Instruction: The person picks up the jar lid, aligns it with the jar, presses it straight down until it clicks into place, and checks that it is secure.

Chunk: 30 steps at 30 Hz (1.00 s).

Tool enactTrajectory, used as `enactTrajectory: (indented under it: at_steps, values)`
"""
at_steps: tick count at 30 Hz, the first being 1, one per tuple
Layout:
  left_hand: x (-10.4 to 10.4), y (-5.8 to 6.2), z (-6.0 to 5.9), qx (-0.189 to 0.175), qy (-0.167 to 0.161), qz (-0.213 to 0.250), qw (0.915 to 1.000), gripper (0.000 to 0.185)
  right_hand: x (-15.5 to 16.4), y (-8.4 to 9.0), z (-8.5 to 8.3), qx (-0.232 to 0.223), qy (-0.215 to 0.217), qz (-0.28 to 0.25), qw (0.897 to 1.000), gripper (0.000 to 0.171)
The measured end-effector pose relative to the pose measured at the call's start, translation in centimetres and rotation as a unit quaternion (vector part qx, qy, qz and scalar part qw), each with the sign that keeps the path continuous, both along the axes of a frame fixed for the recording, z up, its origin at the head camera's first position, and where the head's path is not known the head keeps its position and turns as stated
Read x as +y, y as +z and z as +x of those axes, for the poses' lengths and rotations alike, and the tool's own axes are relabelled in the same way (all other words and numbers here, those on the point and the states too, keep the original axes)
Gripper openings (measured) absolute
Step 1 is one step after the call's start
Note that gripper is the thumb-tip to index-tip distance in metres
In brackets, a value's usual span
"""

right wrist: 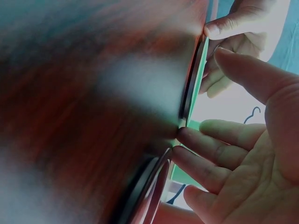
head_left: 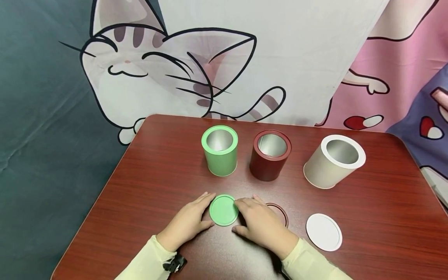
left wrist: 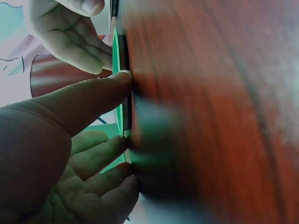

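On the near middle of the reddish-brown wood-grain worktop (head_left: 140, 202), a round, pale green lid with a raised rim (head_left: 224, 210) lies flat between both hands. Taking that lid as the clock's centre, the left hand (head_left: 187, 222) sits at eight to nine o'clock, fingers and thumb apart and relaxed along the edge; whether it touches the rim I cannot tell. Between three and four o'clock, the right hand (head_left: 262, 221) is likewise loosely spread, its fingertips at the rim.

Just beyond, at three o'clock, is a round dark red lid (head_left: 286, 216), partly covered by the right hand, which stands in the way of it. Farther out, slightly past three, lies a flat white disc-shaped lid (head_left: 324, 232).

At twelve stands an upright green cylindrical can (head_left: 222, 165), open-topped and silvery inside. Between one and two is a dark red cylindrical can (head_left: 267, 168), and at two a cream cylindrical can with a white rim (head_left: 322, 169), both also open.

Behind the far edge, from eleven to twelve, hangs a cloth printed with a smiling cartoon cat (head_left: 182, 74). At seven to eight, a small black device (head_left: 175, 263) sits at the left cuff.
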<state>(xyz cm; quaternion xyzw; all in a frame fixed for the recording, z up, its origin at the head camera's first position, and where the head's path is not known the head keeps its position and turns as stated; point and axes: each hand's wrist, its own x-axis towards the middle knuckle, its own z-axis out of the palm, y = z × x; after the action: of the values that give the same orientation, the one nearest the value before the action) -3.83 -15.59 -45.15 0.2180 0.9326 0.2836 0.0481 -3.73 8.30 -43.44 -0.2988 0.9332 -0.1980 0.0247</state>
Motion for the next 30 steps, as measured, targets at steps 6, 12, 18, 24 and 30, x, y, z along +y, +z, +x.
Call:
enactTrajectory:
  at_steps: [6, 12, 18, 24, 30]
  values:
    - [-0.04, -0.05, 0.02, 0.008, -0.007, -0.003, 0.9999, 0.071, -0.31, -0.05, -0.11, 0.005, 0.003, -0.003, 1.0, 0.059]
    - [-0.13, -0.12, 0.02, 0.016, -0.013, -0.003, 0.9998, 0.069, -0.32, -0.23, -0.06, 0.014, 0.002, -0.013, 1.0, 0.056]
    - [-0.39, 0.01, 0.06, -0.001, -0.008, 0.0, 1.0, 0.072, -0.24, -0.26, -0.01, 0.017, -0.002, -0.032, 0.999, 0.058]
    - [-0.38, 0.4, 0.22, -0.003, -0.003, 0.004, 1.0, 0.07, -0.14, -0.09, -0.07, 0.017, -0.01, -0.052, 0.998, 0.062]
    - [-0.28, 0.57, 0.42, 0.031, 0.006, 0.006, 0.9995, 0.071, 0.04, 0.02, -0.09, 0.036, -0.017, -0.068, 0.997, 0.063]
